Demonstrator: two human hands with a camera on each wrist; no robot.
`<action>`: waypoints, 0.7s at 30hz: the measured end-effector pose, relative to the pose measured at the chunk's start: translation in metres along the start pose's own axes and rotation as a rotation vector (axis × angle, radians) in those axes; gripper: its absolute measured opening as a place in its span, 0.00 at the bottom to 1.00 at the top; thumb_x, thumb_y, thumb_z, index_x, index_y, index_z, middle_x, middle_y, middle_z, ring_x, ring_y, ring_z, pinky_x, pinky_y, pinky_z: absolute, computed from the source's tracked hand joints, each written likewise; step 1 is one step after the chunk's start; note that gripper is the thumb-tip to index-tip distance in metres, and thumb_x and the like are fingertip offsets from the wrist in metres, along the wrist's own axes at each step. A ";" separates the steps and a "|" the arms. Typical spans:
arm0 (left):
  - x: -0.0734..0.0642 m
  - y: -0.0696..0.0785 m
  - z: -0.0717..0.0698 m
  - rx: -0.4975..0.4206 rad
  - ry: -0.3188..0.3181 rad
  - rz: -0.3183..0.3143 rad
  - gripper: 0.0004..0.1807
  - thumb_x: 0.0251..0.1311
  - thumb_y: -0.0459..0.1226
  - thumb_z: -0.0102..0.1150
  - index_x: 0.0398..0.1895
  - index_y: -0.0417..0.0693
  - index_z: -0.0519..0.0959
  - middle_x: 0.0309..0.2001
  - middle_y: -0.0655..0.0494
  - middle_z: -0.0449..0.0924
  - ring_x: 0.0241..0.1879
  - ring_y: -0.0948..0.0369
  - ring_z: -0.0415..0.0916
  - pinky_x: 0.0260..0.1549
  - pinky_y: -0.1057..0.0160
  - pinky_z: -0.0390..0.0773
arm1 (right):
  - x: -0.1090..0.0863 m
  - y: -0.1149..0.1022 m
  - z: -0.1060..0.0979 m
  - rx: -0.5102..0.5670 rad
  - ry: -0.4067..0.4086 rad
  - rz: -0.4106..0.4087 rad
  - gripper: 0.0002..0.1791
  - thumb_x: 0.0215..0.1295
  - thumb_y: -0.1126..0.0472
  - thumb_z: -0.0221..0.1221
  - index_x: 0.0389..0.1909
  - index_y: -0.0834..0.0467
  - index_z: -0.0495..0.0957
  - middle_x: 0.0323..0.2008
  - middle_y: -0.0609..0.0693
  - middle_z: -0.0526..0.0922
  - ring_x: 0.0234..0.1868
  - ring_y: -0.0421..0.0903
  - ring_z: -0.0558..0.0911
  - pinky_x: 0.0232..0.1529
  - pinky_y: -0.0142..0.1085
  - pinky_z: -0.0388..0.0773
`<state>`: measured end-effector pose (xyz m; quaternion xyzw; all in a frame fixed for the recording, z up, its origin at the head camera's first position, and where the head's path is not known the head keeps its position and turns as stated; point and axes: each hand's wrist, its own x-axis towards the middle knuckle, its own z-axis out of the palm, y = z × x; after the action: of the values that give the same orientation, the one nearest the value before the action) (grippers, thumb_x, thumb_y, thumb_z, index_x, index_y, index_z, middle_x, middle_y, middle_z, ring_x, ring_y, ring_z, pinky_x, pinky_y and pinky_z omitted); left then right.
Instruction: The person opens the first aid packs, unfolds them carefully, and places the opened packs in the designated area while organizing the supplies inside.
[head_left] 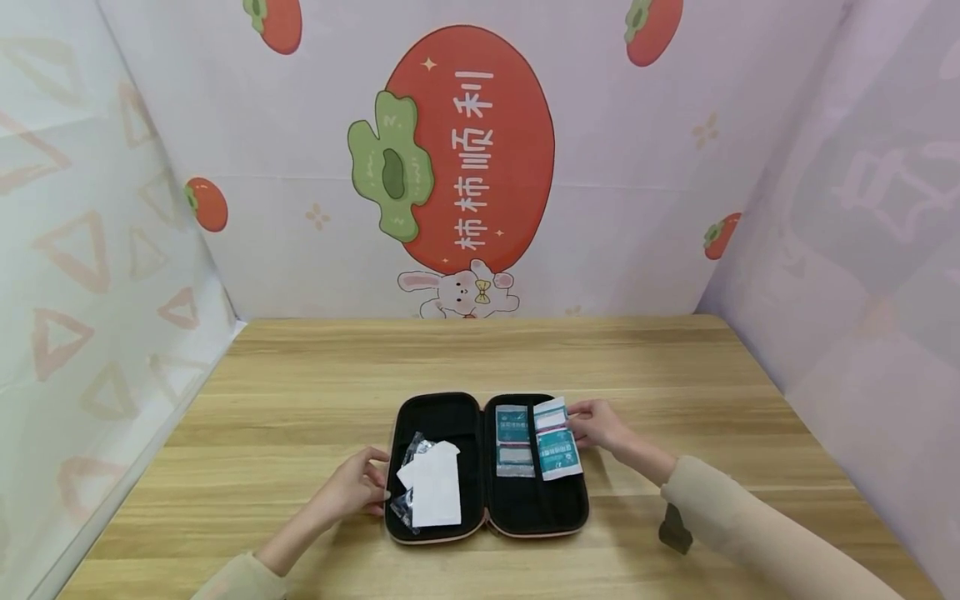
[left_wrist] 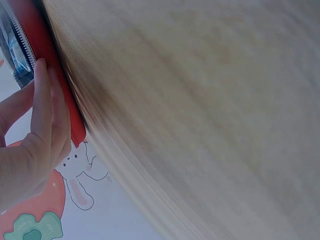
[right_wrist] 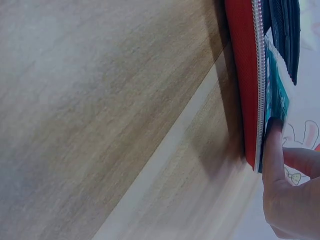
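A zippered case [head_left: 480, 533] lies unfolded on the table, black inside and red outside in the wrist views. My left hand [head_left: 358, 483] holds its left edge; in the left wrist view the fingers [left_wrist: 42, 95] lie against the red side. My right hand [head_left: 600, 423] pinches the edge of a teal-and-white sachet [head_left: 558, 454] in the right half, which overlaps the case's right rim. Another teal-and-white sachet [head_left: 513, 429] lies left of it, beside a black strap [head_left: 534, 433]. In the left half, white paper pieces [head_left: 437, 492] lie over clear plastic packets [head_left: 402, 506].
The wooden table [head_left: 315, 358] carries the case near its front middle. Printed cloth walls [head_left: 622, 233] stand at the back and both sides. A dark object [head_left: 675, 531] hangs at the right sleeve.
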<state>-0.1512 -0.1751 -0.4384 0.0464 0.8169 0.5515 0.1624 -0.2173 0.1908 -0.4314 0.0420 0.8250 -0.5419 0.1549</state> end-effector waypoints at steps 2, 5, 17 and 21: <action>0.000 0.000 0.000 0.005 0.008 -0.003 0.27 0.41 0.16 0.53 0.49 0.23 0.60 0.27 0.47 0.67 0.19 0.60 0.71 0.19 0.59 0.80 | 0.001 0.000 0.003 0.005 0.009 0.005 0.18 0.58 0.72 0.52 0.49 0.75 0.67 0.31 0.60 0.80 0.23 0.41 0.77 0.26 0.33 0.80; -0.001 0.000 0.001 0.010 0.018 -0.008 0.27 0.41 0.16 0.53 0.49 0.24 0.60 0.27 0.46 0.67 0.19 0.60 0.71 0.19 0.59 0.80 | 0.001 0.000 0.008 -0.001 0.023 0.009 0.17 0.58 0.72 0.52 0.48 0.75 0.67 0.30 0.59 0.80 0.22 0.41 0.76 0.25 0.33 0.80; -0.003 0.001 0.000 0.004 0.006 0.009 0.27 0.41 0.16 0.53 0.49 0.23 0.59 0.26 0.46 0.67 0.19 0.59 0.71 0.19 0.58 0.80 | -0.001 -0.004 0.016 -0.032 -0.009 -0.028 0.21 0.56 0.74 0.51 0.51 0.77 0.64 0.34 0.63 0.79 0.29 0.46 0.80 0.30 0.38 0.81; -0.003 0.001 0.000 0.005 0.008 0.006 0.26 0.42 0.16 0.53 0.49 0.23 0.60 0.27 0.46 0.67 0.19 0.59 0.71 0.19 0.59 0.80 | -0.003 -0.006 0.013 -0.044 -0.024 -0.045 0.23 0.52 0.77 0.51 0.52 0.78 0.63 0.33 0.63 0.79 0.30 0.47 0.79 0.30 0.38 0.81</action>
<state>-0.1488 -0.1750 -0.4368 0.0471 0.8187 0.5502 0.1575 -0.2130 0.1770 -0.4296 0.0134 0.8354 -0.5276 0.1534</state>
